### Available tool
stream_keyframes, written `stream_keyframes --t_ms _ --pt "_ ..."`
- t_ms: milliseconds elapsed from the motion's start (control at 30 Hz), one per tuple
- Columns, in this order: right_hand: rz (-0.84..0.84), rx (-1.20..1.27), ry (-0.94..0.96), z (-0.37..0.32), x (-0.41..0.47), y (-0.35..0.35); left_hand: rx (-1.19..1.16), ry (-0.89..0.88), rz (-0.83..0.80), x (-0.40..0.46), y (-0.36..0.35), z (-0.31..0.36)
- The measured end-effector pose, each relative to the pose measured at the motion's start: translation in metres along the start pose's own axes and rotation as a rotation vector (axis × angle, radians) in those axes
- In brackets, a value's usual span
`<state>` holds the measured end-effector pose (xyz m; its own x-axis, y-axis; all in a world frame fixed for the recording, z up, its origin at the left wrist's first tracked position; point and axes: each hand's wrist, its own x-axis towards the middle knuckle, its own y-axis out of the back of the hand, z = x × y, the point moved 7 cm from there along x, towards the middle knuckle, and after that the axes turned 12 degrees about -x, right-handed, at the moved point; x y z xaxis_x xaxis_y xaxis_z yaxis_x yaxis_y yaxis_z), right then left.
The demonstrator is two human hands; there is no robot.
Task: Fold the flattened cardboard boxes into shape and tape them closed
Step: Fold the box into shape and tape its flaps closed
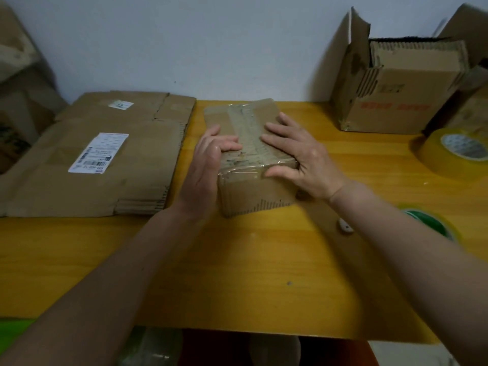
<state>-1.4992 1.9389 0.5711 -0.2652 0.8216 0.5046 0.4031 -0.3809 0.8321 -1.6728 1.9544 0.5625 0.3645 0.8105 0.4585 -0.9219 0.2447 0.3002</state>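
A small folded cardboard box stands in the middle of the yellow table, with clear tape running along its top seam and over the near edge. My left hand lies flat against the box's left side, fingertips bent onto the top. My right hand presses flat on the right half of the top, its thumb on the near taped edge. A stack of flattened cardboard boxes with white shipping labels lies on the table to the left.
An open cardboard box with red print stands at the back right. A roll of yellowish tape lies at the right edge, and a green-cored roll sits nearer, partly behind my right forearm. More cardboard leans at far left.
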Motion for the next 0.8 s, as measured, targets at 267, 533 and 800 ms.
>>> stream_keyframes --t_ms 267,533,800 --pt "-0.24 -0.457 -0.088 -0.026 0.009 0.007 -0.081 0.042 -0.015 0.004 0.012 0.004" --pt "-0.311 -0.672 -0.006 -0.045 0.014 -0.001 -0.038 -0.009 -0.046 0.006 0.023 0.004" --pt "-0.289 -0.408 -0.137 -0.062 0.018 -0.006 0.096 -0.145 0.01 -0.003 0.023 0.006"
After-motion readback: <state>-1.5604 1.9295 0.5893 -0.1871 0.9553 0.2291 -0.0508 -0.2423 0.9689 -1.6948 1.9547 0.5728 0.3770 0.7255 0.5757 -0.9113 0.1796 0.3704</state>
